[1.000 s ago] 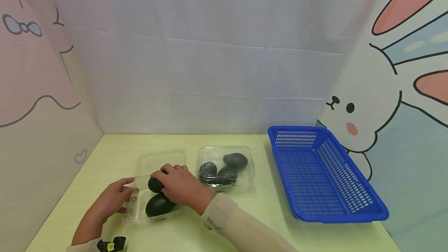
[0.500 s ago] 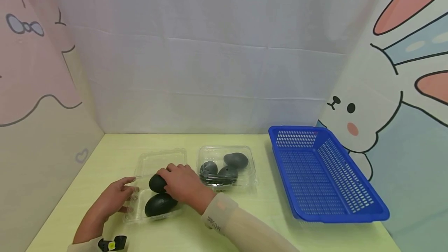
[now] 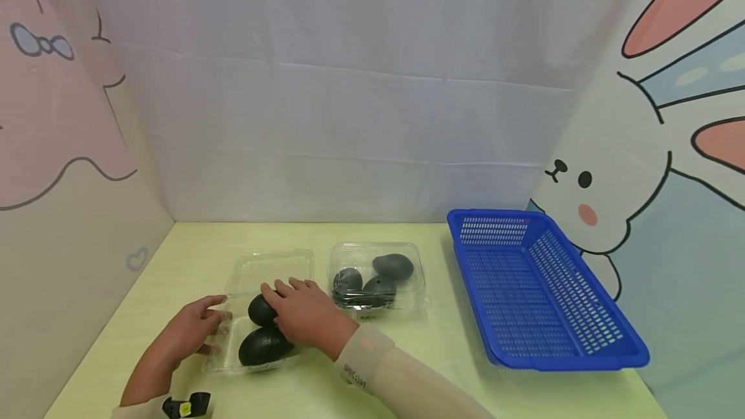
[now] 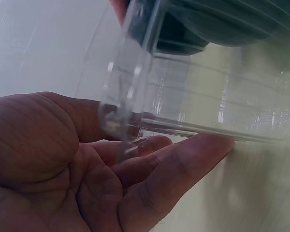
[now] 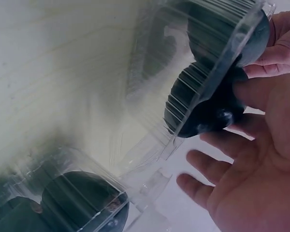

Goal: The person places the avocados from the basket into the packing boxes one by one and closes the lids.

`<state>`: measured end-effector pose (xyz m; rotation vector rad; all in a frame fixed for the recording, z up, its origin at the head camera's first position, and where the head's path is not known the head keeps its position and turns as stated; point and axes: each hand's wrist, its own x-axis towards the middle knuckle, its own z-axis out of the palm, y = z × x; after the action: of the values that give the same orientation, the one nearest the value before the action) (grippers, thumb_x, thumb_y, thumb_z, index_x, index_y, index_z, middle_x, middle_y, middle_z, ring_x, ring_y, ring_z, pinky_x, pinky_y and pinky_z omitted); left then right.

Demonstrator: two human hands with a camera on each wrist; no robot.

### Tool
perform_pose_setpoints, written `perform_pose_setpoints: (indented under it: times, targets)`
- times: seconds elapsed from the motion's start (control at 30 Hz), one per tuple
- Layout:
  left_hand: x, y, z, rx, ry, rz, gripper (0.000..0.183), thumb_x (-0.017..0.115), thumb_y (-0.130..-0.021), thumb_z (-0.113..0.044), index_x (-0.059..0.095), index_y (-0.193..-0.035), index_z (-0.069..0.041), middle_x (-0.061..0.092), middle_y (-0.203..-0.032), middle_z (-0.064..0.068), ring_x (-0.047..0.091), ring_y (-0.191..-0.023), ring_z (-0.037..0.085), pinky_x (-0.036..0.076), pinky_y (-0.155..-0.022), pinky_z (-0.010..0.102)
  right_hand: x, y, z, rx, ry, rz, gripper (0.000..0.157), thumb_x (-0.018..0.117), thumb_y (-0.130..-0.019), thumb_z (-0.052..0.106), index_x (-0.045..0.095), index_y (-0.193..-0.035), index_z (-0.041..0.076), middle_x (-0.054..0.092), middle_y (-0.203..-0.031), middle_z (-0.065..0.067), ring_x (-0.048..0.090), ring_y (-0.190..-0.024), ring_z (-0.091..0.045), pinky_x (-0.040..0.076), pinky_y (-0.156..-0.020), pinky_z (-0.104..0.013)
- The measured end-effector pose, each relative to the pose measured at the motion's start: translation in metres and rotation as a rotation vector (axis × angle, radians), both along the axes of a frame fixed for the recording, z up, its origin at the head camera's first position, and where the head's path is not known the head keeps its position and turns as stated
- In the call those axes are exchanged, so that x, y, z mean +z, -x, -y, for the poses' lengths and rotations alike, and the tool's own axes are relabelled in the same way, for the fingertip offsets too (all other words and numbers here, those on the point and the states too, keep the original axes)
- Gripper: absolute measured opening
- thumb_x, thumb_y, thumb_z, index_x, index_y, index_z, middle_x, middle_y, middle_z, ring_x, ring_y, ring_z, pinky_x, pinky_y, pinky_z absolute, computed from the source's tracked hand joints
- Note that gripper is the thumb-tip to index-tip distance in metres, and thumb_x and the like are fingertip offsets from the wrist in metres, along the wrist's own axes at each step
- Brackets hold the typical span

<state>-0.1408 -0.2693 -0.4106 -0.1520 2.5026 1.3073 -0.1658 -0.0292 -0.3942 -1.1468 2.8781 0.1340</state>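
Note:
My right hand (image 3: 308, 315) holds a dark avocado (image 3: 262, 310) in an open clear plastic clamshell box (image 3: 234, 336). In the right wrist view, the thumb and nearest fingers touch that avocado (image 5: 217, 116) from opposite sides; two other fingers stay off it. A second avocado (image 3: 263, 346) lies in front of it. The raised lid side (image 3: 270, 268) spreads toward the back. My left hand (image 3: 189, 328) rests at the box's left side. In the left wrist view, its fingers (image 4: 183, 164) lie fairly straight against the outside of the clear wall, with the thumb near a corner.
A closed clear clamshell box (image 3: 407, 293) with three dark avocados (image 3: 393, 266) stands to the right. Farther right sits a blue plastic basket (image 3: 489, 335) with perforated walls. A white curtain (image 3: 361, 115) rises behind the pale yellow table (image 3: 314, 386).
My right hand has shifted slightly on its avocado, the index finger now reaching farther over the top. The front avocado has moved a little left and toward me. My left hand stays put.

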Motion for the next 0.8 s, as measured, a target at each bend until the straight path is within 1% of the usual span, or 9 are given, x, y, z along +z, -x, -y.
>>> perform_pose_setpoints:
  times: [0.07, 0.13, 0.23, 0.3, 0.47, 0.8]
  targets:
    - [0.000, 0.000, 0.000, 0.000, -0.001, -0.001, 0.051, 0.043, -0.108, -0.009, 0.031, -0.151, 0.015, 0.051, -0.135, 0.043, 0.064, -0.111, 0.048, 0.061, -0.068, 0.043, -0.001, -0.001, -0.001, -0.001, -0.023, -0.004, 0.062, 0.045, -0.108, 0.049, 0.026, -0.165, 0.033, 0.035, -0.164, 0.011, 0.035, -0.149, -0.018, 0.034, -0.117, -0.040]
    - [0.001, -0.001, 0.000, -0.001, -0.001, -0.002, 0.051, 0.043, -0.108, -0.009, 0.031, -0.151, 0.015, 0.051, -0.135, 0.043, 0.064, -0.111, 0.048, 0.061, -0.068, 0.043, -0.002, -0.003, -0.001, -0.006, -0.036, -0.006, 0.062, 0.037, -0.109, 0.054, 0.021, -0.166, 0.034, 0.030, -0.166, 0.012, 0.028, -0.153, -0.020, 0.028, -0.120, -0.045]
    - [0.002, -0.002, 0.000, -0.005, -0.010, -0.003, 0.051, 0.043, -0.108, -0.009, 0.031, -0.151, 0.015, 0.050, -0.136, 0.043, 0.063, -0.112, 0.049, 0.062, -0.068, 0.043, -0.004, -0.004, -0.002, -0.023, -0.045, 0.005, 0.066, 0.025, -0.107, 0.062, 0.016, -0.167, 0.034, 0.024, -0.168, 0.013, 0.021, -0.155, -0.021, 0.022, -0.122, -0.049]
    - [0.002, -0.002, 0.000, -0.007, -0.012, -0.003, 0.051, 0.043, -0.108, -0.009, 0.031, -0.151, 0.015, 0.049, -0.137, 0.043, 0.063, -0.113, 0.050, 0.062, -0.069, 0.044, -0.005, -0.005, -0.002, -0.031, -0.044, 0.008, 0.070, 0.020, -0.105, 0.067, 0.016, -0.167, 0.034, 0.023, -0.169, 0.013, 0.019, -0.156, -0.022, 0.021, -0.123, -0.051]
    - [0.001, -0.002, 0.001, -0.006, 0.001, 0.001, 0.051, 0.043, -0.108, -0.010, 0.030, -0.151, 0.015, 0.048, -0.137, 0.044, 0.063, -0.113, 0.050, 0.062, -0.069, 0.044, -0.008, -0.007, -0.002, -0.022, -0.033, -0.001, 0.076, 0.017, -0.101, 0.073, 0.019, -0.166, 0.035, 0.024, -0.169, 0.010, 0.021, -0.155, -0.026, 0.022, -0.122, -0.053]
    - [0.000, -0.002, 0.000, 0.002, -0.002, -0.005, 0.052, 0.045, -0.109, -0.010, 0.030, -0.152, 0.015, 0.052, -0.130, 0.044, 0.063, -0.112, 0.051, 0.062, -0.067, 0.043, -0.011, -0.008, -0.003, -0.048, 0.022, 0.028, 0.078, 0.020, -0.100, 0.075, 0.021, -0.166, 0.034, 0.024, -0.170, 0.003, 0.022, -0.155, -0.027, 0.022, -0.121, -0.054]
